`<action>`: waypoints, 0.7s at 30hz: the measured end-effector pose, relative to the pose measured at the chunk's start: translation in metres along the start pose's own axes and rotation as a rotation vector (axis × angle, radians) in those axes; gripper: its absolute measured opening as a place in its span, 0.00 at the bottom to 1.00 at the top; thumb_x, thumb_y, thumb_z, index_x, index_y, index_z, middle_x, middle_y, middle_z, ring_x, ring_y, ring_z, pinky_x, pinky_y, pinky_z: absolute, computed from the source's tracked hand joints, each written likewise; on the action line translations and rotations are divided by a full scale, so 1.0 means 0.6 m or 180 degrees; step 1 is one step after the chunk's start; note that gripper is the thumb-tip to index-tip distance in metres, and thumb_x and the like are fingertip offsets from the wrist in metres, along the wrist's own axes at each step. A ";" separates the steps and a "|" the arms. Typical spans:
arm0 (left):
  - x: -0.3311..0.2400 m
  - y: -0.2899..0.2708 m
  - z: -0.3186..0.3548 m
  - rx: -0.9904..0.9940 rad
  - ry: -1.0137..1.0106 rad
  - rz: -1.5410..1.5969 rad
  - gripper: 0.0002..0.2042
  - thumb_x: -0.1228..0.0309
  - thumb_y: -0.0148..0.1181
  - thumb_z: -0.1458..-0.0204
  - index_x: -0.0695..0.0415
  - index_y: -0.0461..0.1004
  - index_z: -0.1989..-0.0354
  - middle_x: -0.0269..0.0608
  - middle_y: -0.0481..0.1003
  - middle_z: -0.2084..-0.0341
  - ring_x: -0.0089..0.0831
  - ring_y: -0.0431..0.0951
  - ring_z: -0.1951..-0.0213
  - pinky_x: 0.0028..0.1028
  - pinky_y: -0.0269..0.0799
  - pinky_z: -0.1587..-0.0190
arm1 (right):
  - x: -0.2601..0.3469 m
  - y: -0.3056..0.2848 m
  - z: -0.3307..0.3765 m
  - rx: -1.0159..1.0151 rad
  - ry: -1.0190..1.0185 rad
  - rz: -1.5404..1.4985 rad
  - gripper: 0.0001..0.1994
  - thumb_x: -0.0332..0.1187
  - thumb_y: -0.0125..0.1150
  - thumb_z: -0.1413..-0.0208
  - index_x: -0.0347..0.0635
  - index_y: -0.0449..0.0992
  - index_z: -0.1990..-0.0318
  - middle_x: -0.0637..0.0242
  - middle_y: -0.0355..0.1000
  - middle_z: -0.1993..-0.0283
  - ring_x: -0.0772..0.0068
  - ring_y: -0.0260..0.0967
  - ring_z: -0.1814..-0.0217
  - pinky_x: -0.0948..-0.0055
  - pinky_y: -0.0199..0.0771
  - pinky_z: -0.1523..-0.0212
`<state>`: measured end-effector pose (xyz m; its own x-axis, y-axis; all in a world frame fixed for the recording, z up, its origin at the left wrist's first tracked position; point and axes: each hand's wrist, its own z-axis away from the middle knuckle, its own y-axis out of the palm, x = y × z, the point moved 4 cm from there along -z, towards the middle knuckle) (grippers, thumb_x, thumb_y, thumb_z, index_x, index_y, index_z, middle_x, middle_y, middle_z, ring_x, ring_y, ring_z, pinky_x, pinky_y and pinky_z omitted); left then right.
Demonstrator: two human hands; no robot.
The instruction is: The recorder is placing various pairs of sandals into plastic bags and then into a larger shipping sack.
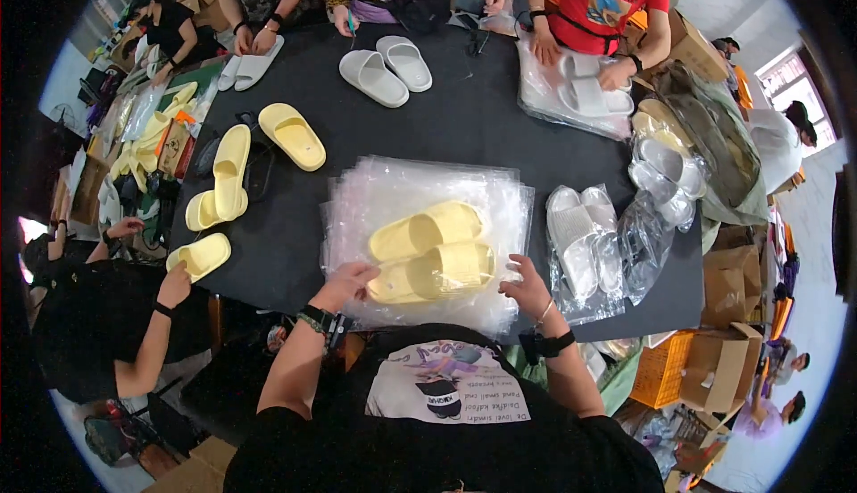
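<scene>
On the far left of the dark tabletop [464,136], loose yellow slippers [230,171] lie near a co-worker's arm. In the middle, the left hand [346,280] rests with fingers curled on the near end of a pair of pale yellow foam slippers [430,247] lying on a stack of clear plastic bags [375,194]. The right hand [527,286] pinches the bag film just beside them. The slippers look light and springy – best gripped across the strap – while the film is probably slick and limp. Bagged white slippers [576,234] sit further right.
</scene>
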<state>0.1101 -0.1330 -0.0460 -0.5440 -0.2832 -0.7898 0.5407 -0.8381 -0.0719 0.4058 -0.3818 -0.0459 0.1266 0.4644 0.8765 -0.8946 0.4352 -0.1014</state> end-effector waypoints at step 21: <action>-0.002 -0.011 0.000 0.0955 0.0150 0.0224 0.26 0.77 0.64 0.53 0.60 0.68 0.42 0.40 0.77 0.68 0.26 0.77 0.69 0.24 0.75 0.65 | -0.043 0.010 -0.021 0.0086 -0.0082 0.0552 0.32 0.22 0.60 0.54 0.36 0.56 0.39 0.52 0.62 0.41 0.69 0.74 0.64 0.73 0.76 0.64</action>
<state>0.1072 -0.1271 -0.0446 -0.4779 -0.3295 -0.8143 0.3587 -0.9194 0.1615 0.4024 -0.3815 -0.0749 -0.0412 0.5105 0.8589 -0.9133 0.3294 -0.2396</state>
